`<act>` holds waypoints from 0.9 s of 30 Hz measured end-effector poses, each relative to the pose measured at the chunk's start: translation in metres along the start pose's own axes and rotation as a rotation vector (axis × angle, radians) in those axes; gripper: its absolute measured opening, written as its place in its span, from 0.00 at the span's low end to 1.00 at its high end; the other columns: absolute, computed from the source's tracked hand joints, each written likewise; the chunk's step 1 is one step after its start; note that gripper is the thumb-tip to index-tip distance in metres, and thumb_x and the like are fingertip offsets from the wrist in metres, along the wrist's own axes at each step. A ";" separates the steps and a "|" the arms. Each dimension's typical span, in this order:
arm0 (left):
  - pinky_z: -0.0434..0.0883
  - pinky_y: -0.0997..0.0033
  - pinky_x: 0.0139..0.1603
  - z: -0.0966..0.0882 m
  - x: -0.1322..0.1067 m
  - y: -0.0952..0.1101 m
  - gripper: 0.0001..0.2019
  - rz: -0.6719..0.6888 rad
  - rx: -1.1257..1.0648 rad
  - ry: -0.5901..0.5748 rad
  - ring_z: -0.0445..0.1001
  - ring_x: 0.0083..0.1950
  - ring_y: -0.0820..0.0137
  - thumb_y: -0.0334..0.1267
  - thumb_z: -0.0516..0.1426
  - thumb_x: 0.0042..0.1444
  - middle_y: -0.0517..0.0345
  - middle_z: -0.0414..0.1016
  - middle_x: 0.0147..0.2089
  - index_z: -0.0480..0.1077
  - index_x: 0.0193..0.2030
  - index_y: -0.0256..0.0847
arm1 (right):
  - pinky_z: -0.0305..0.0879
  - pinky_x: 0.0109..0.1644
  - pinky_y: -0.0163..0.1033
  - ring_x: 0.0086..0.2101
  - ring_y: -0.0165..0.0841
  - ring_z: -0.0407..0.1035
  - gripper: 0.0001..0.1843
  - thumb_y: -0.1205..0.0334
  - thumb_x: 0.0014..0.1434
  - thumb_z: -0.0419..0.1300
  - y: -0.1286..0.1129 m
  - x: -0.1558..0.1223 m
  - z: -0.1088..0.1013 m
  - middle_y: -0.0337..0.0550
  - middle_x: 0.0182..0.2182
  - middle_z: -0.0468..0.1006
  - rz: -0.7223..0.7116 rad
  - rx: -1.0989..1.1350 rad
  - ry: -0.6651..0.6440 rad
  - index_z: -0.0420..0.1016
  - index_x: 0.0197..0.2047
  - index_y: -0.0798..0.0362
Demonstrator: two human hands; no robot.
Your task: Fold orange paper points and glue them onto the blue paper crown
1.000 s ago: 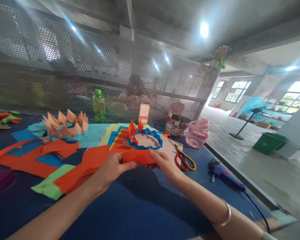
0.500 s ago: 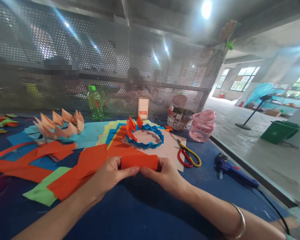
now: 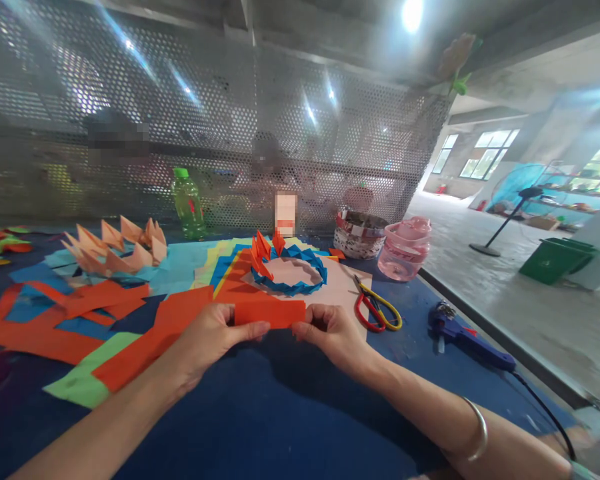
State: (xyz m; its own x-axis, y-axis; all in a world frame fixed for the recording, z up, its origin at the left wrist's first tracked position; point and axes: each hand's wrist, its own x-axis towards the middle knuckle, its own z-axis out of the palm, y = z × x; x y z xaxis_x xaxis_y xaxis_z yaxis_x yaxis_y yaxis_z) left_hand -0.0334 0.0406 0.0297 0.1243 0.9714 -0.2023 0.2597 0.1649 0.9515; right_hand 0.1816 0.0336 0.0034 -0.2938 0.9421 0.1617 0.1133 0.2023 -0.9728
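Stretched between my hands is a folded piece of orange paper [image 3: 275, 313], a small rectangle held above the blue table. My left hand [image 3: 223, 330] pinches its left end, thumb in front and fingers behind. At the opposite end, my right hand [image 3: 330, 333] pinches the lower right corner between thumb and curled fingers. Just beyond the paper lies a blue folded-paper ring [image 3: 307, 283] with several orange pointed pieces [image 3: 263, 253] standing on its left side. Scissors [image 3: 379, 307] with one red and one yellow handle rest to the right of my right hand.
Loose orange sheets [image 3: 175, 320] and a green sheet [image 3: 80, 380] lie at left, before a peach paper crown [image 3: 115, 250]. A green bottle [image 3: 187, 207], a woven basket [image 3: 357, 233] and a pink jug [image 3: 405, 250] stand behind. At right is a corded blue glue gun [image 3: 473, 340].
The orange paper has moved slightly up and left with both hands. My right hand has shifted to its outer corner, so more of the paper shows.
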 end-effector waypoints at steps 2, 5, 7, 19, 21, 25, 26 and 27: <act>0.66 0.72 0.33 -0.001 0.002 -0.001 0.17 -0.005 0.010 -0.002 0.74 0.30 0.69 0.48 0.71 0.34 0.56 0.81 0.29 0.78 0.28 0.38 | 0.55 0.32 0.36 0.26 0.29 0.62 0.17 0.50 0.53 0.63 0.002 0.001 -0.001 0.39 0.23 0.72 -0.011 -0.019 0.017 0.69 0.23 0.54; 0.66 0.74 0.32 -0.003 0.005 -0.003 0.18 0.007 0.015 0.006 0.74 0.30 0.70 0.48 0.71 0.35 0.56 0.81 0.30 0.79 0.30 0.38 | 0.55 0.31 0.36 0.26 0.29 0.62 0.17 0.50 0.54 0.62 0.002 0.003 -0.003 0.39 0.22 0.71 -0.032 -0.083 0.050 0.69 0.24 0.54; 0.66 0.75 0.31 -0.003 0.006 -0.004 0.17 0.003 0.000 0.019 0.73 0.29 0.71 0.48 0.71 0.35 0.57 0.81 0.28 0.79 0.29 0.38 | 0.53 0.30 0.35 0.25 0.28 0.60 0.17 0.50 0.55 0.61 0.001 0.003 -0.003 0.38 0.23 0.70 -0.033 -0.109 0.065 0.69 0.25 0.54; 0.61 0.73 0.29 0.005 -0.002 0.000 0.15 0.027 0.042 -0.020 0.69 0.26 0.71 0.49 0.69 0.33 0.59 0.78 0.24 0.78 0.22 0.40 | 0.53 0.30 0.33 0.25 0.25 0.58 0.22 0.46 0.51 0.66 0.003 0.002 0.003 0.36 0.26 0.71 0.049 0.110 -0.049 0.76 0.37 0.58; 0.62 0.72 0.32 0.004 0.001 -0.003 0.16 0.044 0.079 -0.007 0.71 0.28 0.69 0.50 0.68 0.33 0.56 0.79 0.25 0.78 0.22 0.39 | 0.54 0.30 0.33 0.25 0.26 0.59 0.21 0.47 0.51 0.65 0.005 0.003 0.002 0.37 0.25 0.72 0.027 0.068 -0.020 0.76 0.36 0.58; 0.62 0.71 0.33 0.000 0.009 -0.010 0.17 0.081 0.118 -0.012 0.72 0.30 0.66 0.52 0.67 0.35 0.54 0.79 0.26 0.77 0.23 0.39 | 0.53 0.29 0.34 0.25 0.27 0.59 0.19 0.48 0.53 0.63 0.009 0.005 0.001 0.39 0.24 0.72 0.003 -0.037 0.014 0.75 0.31 0.58; 0.61 0.71 0.32 0.000 0.011 -0.011 0.17 0.085 0.131 -0.007 0.70 0.28 0.68 0.52 0.67 0.34 0.55 0.78 0.25 0.77 0.23 0.38 | 0.53 0.29 0.34 0.25 0.27 0.59 0.18 0.48 0.54 0.63 0.009 0.005 0.000 0.39 0.24 0.72 0.001 -0.054 0.021 0.75 0.30 0.58; 0.59 0.72 0.30 -0.001 0.011 -0.011 0.18 0.085 0.146 0.007 0.68 0.26 0.70 0.53 0.67 0.34 0.58 0.75 0.23 0.75 0.21 0.38 | 0.53 0.29 0.34 0.25 0.27 0.59 0.18 0.48 0.54 0.62 0.009 0.004 0.000 0.40 0.24 0.72 0.000 -0.067 0.028 0.75 0.30 0.58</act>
State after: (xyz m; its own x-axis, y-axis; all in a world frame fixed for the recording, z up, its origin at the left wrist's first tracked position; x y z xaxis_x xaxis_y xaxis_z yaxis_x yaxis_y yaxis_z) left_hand -0.0357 0.0497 0.0169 0.1453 0.9820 -0.1208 0.3848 0.0565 0.9213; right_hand 0.1811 0.0395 -0.0043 -0.2672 0.9490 0.1671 0.1767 0.2188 -0.9596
